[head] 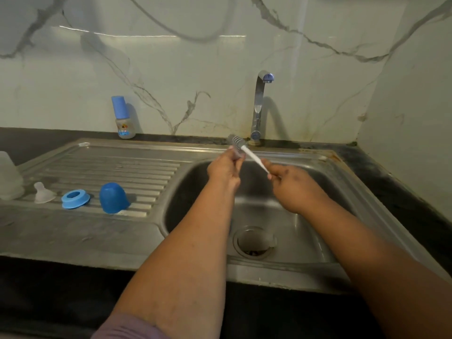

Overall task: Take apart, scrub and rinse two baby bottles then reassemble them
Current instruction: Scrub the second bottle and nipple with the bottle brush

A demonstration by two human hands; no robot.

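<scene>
My left grip [223, 167] grasps the brush [236, 144] head at frame centre; my right grip [291, 182] pinches its white handle over the sink [305, 231]. At lower left lie a cap [113, 197], ring [74, 198], teat [42, 193] and clear bottle [8, 178]; a capped bottle [123, 117] stands upper left.
</scene>
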